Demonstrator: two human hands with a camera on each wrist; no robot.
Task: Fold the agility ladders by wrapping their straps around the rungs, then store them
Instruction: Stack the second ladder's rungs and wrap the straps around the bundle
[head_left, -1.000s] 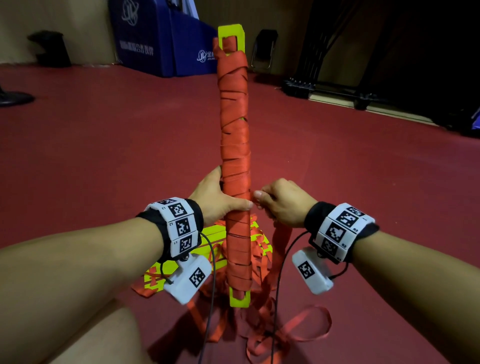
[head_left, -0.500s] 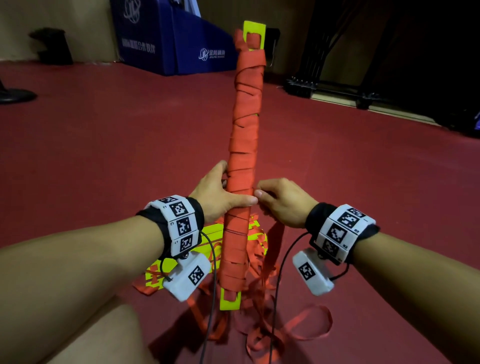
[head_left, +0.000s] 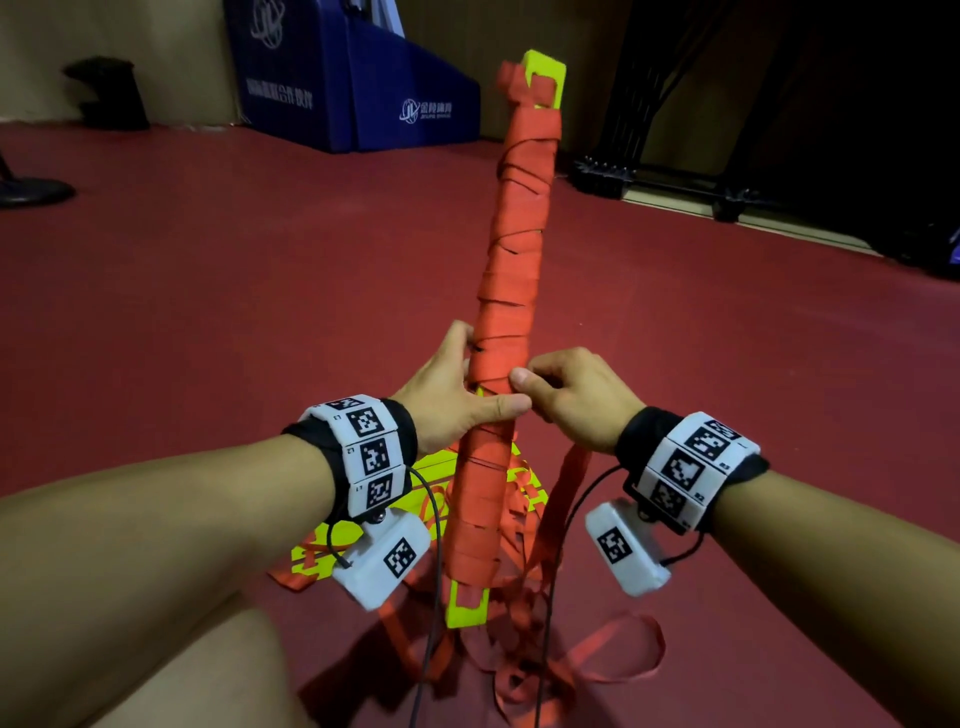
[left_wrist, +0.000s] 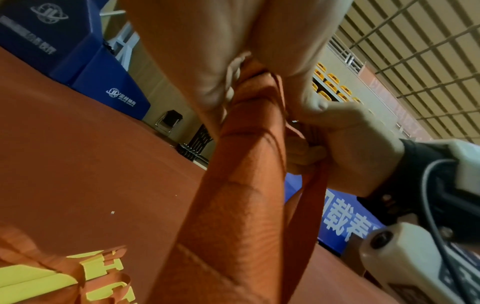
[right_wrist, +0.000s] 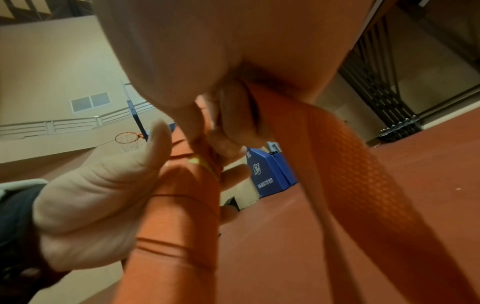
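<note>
Nearest us, loose strap (head_left: 613, 670) lies in loops on the red floor (head_left: 208, 312) at 6 o'clock, beside a second ladder (head_left: 358, 525) lying flat at 7 o'clock. Just above them we hold the wrapped ladder bundle (head_left: 511, 291) at its middle: our left hand (head_left: 457, 395) has its grip curled round the bundle, thumb laid across the front, while our right hand (head_left: 576, 395) pinches the free strap against the bundle's right edge (its fingers are closed tight on the webbing in the wrist view). To finish this turn well, we judge the strap should stay taut and flat, each wrap lying snug beside the last, with the left thumb pinning it so nothing slackens. The bundle's long axis runs near upright, its lower yellow end (head_left: 465, 608) close above the floor, its upper yellow end (head_left: 545, 78) leaning away toward 1 o'clock. Beyond stand blue pads (head_left: 363, 98) at 11 o'clock.
</note>
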